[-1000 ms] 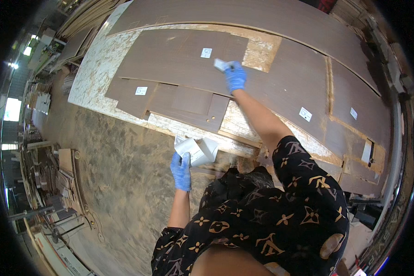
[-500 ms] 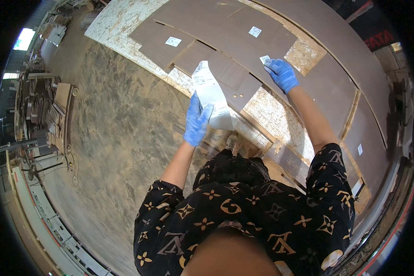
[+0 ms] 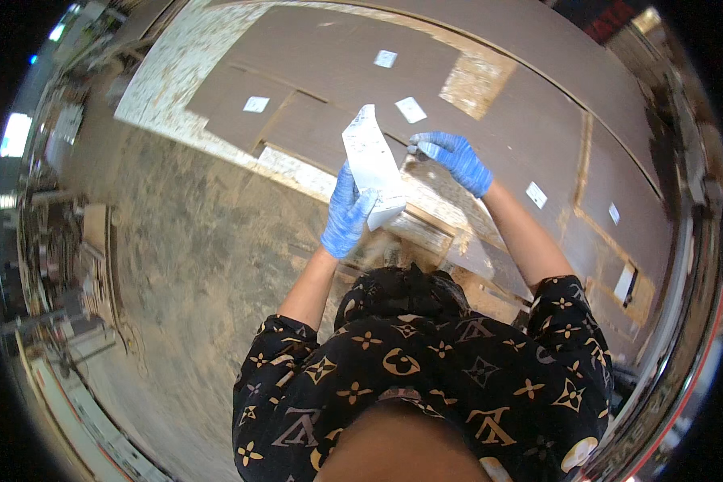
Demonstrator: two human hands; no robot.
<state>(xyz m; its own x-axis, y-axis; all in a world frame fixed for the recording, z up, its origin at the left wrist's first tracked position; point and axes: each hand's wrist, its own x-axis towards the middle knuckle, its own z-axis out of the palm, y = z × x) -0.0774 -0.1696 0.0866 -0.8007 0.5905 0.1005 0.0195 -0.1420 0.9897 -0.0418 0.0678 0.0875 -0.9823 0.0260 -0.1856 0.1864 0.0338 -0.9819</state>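
My left hand [image 3: 347, 210], in a blue glove, grips a curled white sheet of stickers [image 3: 371, 157] with the thumb across its lower part. To the right of the sheet is my right hand [image 3: 455, 161], also blue-gloved. Its fingers are bent, a little apart, and point left, with nothing visible in them. Just beyond that hand a white sticker [image 3: 410, 110] lies on a brown cut panel [image 3: 337, 48]. Two more white stickers, a far one [image 3: 386, 59] and a left one [image 3: 255, 104], are on the panels as well.
The panels lie on a light chipboard sheet [image 3: 161, 88], with narrow gaps and a bare chipboard patch [image 3: 478, 80] between them. More stickers [image 3: 536, 195] sit on the right. Dusty floor [image 3: 209, 241] spreads left, where boards [image 3: 96, 233] are stacked. A metal rail [image 3: 683, 337] curves along the right.
My right hand has let go of the sticker, which now lies on the panel, and has drawn back toward the sheet. The view has shifted right. My left hand still holds the sheet.
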